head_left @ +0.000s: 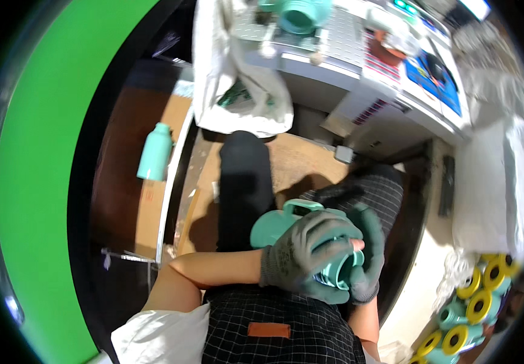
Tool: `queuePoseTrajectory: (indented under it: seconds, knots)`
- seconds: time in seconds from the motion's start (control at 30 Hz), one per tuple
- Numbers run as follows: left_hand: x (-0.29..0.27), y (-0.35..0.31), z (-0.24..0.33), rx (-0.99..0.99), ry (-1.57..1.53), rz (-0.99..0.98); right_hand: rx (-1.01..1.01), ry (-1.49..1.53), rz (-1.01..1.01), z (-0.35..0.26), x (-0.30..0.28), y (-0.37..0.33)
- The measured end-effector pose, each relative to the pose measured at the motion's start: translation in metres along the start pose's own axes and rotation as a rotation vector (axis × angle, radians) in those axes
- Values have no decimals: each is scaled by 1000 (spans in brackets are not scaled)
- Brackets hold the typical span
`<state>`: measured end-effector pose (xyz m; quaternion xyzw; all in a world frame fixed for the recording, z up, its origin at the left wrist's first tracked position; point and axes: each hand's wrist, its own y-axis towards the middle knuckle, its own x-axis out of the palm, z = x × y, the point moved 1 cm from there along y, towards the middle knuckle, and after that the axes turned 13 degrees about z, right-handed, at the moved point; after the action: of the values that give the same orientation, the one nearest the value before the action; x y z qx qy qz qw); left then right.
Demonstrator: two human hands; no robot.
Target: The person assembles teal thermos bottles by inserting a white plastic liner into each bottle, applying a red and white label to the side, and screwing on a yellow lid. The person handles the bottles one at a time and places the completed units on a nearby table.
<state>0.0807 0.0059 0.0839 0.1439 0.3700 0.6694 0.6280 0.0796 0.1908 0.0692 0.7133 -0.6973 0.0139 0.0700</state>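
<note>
Mint-green handled jug sits at 5 o'clock from frame centre, above the lap, tilted, open mouth facing roughly 4 o'clock. Left hand, grey glove, has its grip clenched over the jug's neck side, probably to steady it; right hand, also gloved, cups the mouth side, blurred, can't tell how firm its grip is. Held close to the body, likely for control and a look at the opening. Gloves hide much of the neck. Around: mint bottle lying on cardboard between 9 and 10, apart from the hands; white sack near 12, partly blocking the worktop at 1; second mint jug up there, cut off by the edge; blue mat at 2; white plastic bag at 3; yellow-ringed mint bottles at 4.
</note>
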Motion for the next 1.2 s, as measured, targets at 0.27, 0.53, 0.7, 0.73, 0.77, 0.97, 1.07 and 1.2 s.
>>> queuePoseTrajectory:
  seconds: [0.27,0.53,0.7,0.73,0.77,0.97,1.07,1.2]
  knots:
    - [-112,-203,-202,-710,761,393,243,-30,171,19,-50,-4]
    - [-83,-352,-344,-1470,661,-189,187,-86,122,3,-30,-3]
    - [-60,-361,-359,-1720,510,-380,134,-237,88,-17,-13,3]
    - [-59,-372,-349,-1750,510,-400,133,-255,102,-20,-10,2]
    - [-61,-387,-339,-1773,514,-432,130,-272,117,-22,-6,0]
    - [-34,-448,-293,-1418,722,-622,113,-322,154,-31,6,-2]
    - [-15,-470,-311,-1304,744,-849,108,-331,142,-40,14,-1]
    - [-29,-425,-316,-1418,588,-894,74,-313,190,-37,8,-19]
